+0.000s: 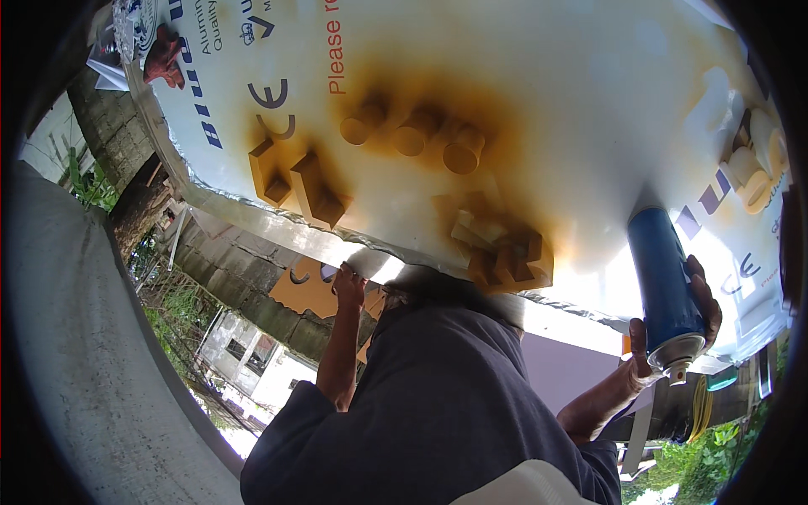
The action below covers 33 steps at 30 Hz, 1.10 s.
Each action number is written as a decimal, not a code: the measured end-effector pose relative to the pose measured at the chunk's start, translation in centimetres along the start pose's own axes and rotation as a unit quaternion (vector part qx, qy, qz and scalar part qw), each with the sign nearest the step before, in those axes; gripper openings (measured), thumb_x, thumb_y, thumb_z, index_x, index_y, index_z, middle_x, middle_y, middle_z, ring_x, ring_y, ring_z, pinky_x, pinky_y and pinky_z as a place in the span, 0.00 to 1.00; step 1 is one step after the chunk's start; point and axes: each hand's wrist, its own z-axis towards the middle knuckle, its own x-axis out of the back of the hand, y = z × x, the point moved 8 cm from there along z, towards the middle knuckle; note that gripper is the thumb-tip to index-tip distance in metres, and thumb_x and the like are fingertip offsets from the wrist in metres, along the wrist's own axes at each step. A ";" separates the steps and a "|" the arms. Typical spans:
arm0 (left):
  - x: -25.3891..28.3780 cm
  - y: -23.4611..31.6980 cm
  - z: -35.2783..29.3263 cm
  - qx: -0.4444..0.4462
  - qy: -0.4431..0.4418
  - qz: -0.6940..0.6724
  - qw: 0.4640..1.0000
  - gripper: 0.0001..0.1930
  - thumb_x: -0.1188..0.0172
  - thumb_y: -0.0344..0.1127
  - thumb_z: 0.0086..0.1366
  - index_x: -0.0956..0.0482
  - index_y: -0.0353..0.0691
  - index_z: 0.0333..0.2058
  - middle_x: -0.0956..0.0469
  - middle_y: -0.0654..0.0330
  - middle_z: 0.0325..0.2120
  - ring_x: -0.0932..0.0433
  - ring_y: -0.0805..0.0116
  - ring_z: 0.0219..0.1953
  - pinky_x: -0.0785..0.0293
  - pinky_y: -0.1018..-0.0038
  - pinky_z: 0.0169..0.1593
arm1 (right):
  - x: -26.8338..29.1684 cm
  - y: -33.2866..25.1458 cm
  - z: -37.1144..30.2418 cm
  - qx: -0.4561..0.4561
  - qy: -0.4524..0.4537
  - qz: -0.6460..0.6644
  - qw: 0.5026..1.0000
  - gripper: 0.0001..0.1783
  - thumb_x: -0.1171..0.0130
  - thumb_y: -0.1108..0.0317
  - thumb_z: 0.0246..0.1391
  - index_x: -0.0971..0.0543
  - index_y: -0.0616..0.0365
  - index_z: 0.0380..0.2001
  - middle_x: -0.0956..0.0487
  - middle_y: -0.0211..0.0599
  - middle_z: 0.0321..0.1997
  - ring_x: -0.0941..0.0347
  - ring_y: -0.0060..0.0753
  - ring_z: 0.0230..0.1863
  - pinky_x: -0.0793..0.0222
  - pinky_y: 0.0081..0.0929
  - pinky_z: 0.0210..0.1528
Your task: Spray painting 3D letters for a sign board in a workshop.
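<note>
My right hand (705,307) is wrapped round a blue spray can (661,269), its white nozzle toward me, over the right part of the covered tabletop (589,101). At the near edge of that tabletop is my left hand (349,288), fingers curled; whether they pinch anything is too small to see. Three short round pieces (410,139) stand mid-table, coated yellow-brown. To their left are two angular pieces (317,192) of the same colour. A cluster of several angular pieces (513,257) sits by the near edge. Brownish overspray surrounds all of these.
Several cream-coloured pieces (749,172) lie at the right end of the table. A crumpled red glove or cloth (165,57) rests at the far left corner. Past the left edge run a block wall (244,269) and a grey surface (93,337).
</note>
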 end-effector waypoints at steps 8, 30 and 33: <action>-1.1 0.7 0.4 -0.065 -0.040 0.041 0.996 0.20 0.53 0.50 0.79 0.30 0.40 0.56 0.24 0.58 0.49 0.22 0.61 0.49 0.20 0.56 0.49 | 0.9 -0.2 -0.1 0.011 0.072 0.079 0.994 0.63 0.20 0.45 0.40 0.46 0.54 0.71 0.23 0.57 0.56 0.21 0.54 0.53 0.18 0.48 0.55; -2.8 2.2 0.0 -0.101 -0.084 0.041 0.990 0.19 0.46 0.51 0.76 0.25 0.38 0.37 0.30 0.64 0.28 0.28 0.70 0.27 0.18 0.61 0.40 | 1.6 -9.2 -8.1 0.118 0.132 0.519 0.837 0.48 0.34 0.52 0.49 0.43 0.49 0.70 0.22 0.62 0.48 0.18 0.60 0.43 0.14 0.55 0.42; -2.6 2.5 -0.8 -0.115 -0.058 0.058 0.990 0.20 0.45 0.51 0.75 0.24 0.37 0.45 0.29 0.63 0.28 0.28 0.67 0.28 0.18 0.61 0.42 | 1.4 -8.2 -7.9 0.004 0.140 0.689 0.711 0.35 0.46 0.48 0.55 0.33 0.49 0.64 0.24 0.64 0.53 0.20 0.58 0.49 0.20 0.58 0.54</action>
